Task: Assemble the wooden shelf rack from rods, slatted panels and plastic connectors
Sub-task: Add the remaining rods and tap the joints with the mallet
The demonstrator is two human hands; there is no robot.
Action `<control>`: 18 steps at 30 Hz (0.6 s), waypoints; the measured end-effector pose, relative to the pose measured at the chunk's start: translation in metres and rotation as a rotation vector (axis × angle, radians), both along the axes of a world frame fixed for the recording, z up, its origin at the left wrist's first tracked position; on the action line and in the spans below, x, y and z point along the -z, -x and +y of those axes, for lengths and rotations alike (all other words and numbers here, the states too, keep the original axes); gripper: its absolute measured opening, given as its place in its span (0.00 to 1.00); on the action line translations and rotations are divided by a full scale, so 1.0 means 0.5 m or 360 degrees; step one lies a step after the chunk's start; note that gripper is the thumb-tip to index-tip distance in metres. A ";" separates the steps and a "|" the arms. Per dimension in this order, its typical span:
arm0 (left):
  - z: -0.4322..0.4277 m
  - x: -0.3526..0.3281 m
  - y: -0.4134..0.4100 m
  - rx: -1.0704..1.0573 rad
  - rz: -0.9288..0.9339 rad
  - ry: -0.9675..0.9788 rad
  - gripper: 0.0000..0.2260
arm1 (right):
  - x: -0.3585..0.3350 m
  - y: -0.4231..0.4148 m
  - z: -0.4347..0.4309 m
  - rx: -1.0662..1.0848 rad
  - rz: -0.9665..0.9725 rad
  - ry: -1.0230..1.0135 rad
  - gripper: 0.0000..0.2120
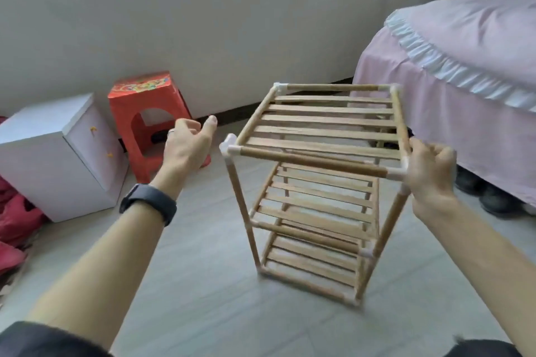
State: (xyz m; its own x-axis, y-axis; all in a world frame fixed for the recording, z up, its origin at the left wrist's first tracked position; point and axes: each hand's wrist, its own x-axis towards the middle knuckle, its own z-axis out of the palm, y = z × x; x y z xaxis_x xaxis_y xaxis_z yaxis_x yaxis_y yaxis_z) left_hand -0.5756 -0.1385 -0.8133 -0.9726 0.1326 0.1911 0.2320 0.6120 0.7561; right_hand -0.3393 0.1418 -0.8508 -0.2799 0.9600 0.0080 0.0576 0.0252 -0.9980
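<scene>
White cabinet [52, 153], red stool [148, 113] at far-left floor [188, 284] edge, against wall. Left hand [188, 145] raised, fingers loosely spread, holding nothing. It sits just beside near-left connector [230, 145], not touching. Rack [313, 211] stands upright on floor, right of middle, near bed [464, 81]. Three slatted tiers sit in rods, top panel [333, 122] on, white connectors at visible corners. Build looks essentially done; probably only pressing joints tight left. Right hand [432, 174] has fingers curled round near-right connector [398, 173], steadying frame.

A tan wooden rack [319, 182] with white connectors [229, 143] stands on grey floor [188, 269] near a red stool [148, 122], white box [52, 151] and pink bedcover [464, 66].
</scene>
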 end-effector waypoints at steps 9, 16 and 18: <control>0.077 0.080 -0.047 0.0548 -0.1335 -0.0632 0.24 | 0.040 0.006 -0.110 -0.0221 -0.0928 -0.1577 0.21; 0.070 0.090 -0.114 0.0291 -0.1087 -0.0913 0.14 | 0.049 0.085 -0.159 -0.0602 -0.0935 -0.1849 0.27; 0.074 0.088 -0.144 0.0246 -0.1054 -0.0939 0.16 | 0.056 0.088 -0.135 -0.0692 -0.0984 -0.1869 0.28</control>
